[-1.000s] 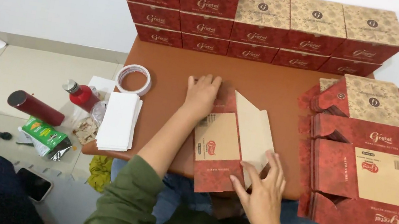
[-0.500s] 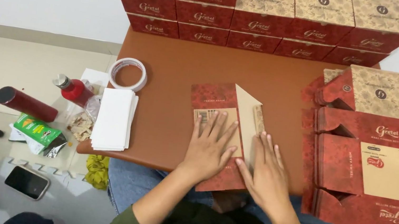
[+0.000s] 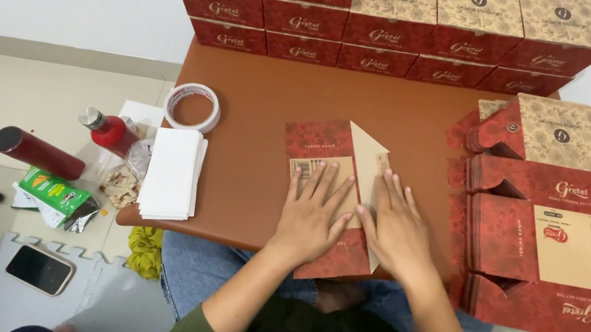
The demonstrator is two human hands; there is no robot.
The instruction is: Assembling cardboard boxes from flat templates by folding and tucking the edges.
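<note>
A flat red and tan cardboard box blank lies on the brown table, partly folded, with a tan flap turned over its right side. My left hand presses flat on the blank's tan panel, fingers spread. My right hand lies flat beside it on the folded flap, fingers apart. Neither hand grips anything. The blank's near end hangs past the table's front edge over my lap.
Finished red boxes are stacked in rows along the table's back. A pile of flat red blanks lies at right. A tape roll and white paper stack sit left. On the floor: red bottles, a green packet, a phone.
My left hand drew back from the blank's far end and now lies flat beside the right hand. Both hands press the folded blank down. The camera view shifted slightly.
</note>
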